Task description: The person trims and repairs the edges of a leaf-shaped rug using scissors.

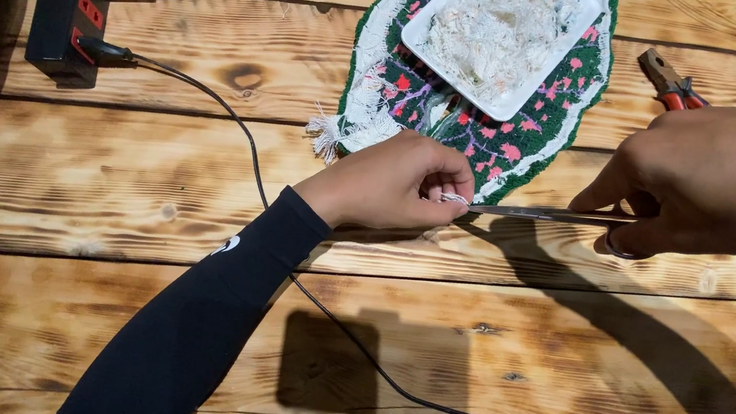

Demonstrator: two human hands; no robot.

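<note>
Running across the near planks, a black cable (pixel 351 345) is lying below the left hand (pixel 394 184), which is pinching a small tuft of white thread (pixel 455 198) between its fingertips. Level with it, the right hand (pixel 717 180) is gripping scissors (pixel 540 214), blades lying left-right and pointing at the tuft. Beyond, a floral mat (pixel 490 128) is bearing a white tray (pixel 438 19).

Your left hand (pixel 394 182), black-sleeved arm running in from seven o'clock, is pinched shut; your right hand (pixel 708 183) enters from three o'clock, fingers curled closed.
</note>
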